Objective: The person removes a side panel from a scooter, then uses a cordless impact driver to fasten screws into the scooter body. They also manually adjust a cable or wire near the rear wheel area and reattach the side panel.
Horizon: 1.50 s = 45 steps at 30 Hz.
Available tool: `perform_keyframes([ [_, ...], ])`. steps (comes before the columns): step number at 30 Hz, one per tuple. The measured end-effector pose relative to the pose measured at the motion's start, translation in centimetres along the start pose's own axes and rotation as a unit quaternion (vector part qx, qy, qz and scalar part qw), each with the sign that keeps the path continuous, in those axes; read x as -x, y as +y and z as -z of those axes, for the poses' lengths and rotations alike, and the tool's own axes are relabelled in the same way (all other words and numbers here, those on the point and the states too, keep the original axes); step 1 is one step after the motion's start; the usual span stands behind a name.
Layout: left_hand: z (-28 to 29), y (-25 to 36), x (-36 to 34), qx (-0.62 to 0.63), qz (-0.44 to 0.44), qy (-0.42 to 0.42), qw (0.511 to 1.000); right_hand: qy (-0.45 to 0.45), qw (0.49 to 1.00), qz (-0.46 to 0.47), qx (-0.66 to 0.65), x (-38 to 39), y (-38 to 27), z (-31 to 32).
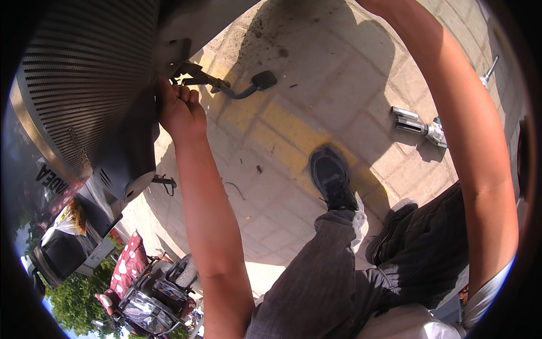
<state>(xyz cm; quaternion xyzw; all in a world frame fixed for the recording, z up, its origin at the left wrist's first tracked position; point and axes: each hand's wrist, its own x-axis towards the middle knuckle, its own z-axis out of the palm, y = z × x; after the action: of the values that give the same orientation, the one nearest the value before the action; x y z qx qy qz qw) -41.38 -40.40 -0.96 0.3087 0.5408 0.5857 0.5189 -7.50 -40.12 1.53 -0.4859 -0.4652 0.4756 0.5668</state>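
Observation:
My left hand (pixel 183 108) is closed, knuckles up, at the edge of a dark vehicle body panel (pixel 121 141) on the left. Its fingertips are hidden behind the hand and the panel, so what they grip does not show. Right beside the fingers is a metal bracket (pixel 192 70), from which a bent lever with a flat black pad (pixel 263 80) sticks out over the paving. A wide ribbed panel (pixel 84 73) fills the upper left. My right forearm (pixel 463 101) reaches up along the right side; the hand lies past the upper edge.
On the paving at right lies a silver metal tool (pixel 420 127) with a slotted cylindrical end, partly behind my right arm. My shoe (pixel 330 175) rests on the yellow-marked paving (pixel 282 138). A parked two-wheeler (pixel 155 296) with a red dotted cover (pixel 127 265) stands at lower left.

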Motion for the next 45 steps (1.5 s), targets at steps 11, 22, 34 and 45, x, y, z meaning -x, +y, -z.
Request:
perform_keyframes([
  [11,-2.5,0.1,1.6,-0.134,-0.013,0.086,0.987,-0.022,1.000,-0.017,0.011,-0.2,-1.0,0.4],
  [22,-3.0,-0.3,0.9,-0.189,-0.032,0.099,0.976,0.018,0.925,0.135,0.354,-0.6,-2.0,-0.8],
  [34,-1.5,-0.9,0.1,-0.131,-0.141,0.057,0.980,-0.007,0.752,0.435,0.496,2.0,-0.9,-12.6],
  [45,-0.7,-1.4,-0.2,0.119,0.047,0.010,0.992,-0.002,0.707,0.426,0.564,0.1,-0.3,-13.1],
])
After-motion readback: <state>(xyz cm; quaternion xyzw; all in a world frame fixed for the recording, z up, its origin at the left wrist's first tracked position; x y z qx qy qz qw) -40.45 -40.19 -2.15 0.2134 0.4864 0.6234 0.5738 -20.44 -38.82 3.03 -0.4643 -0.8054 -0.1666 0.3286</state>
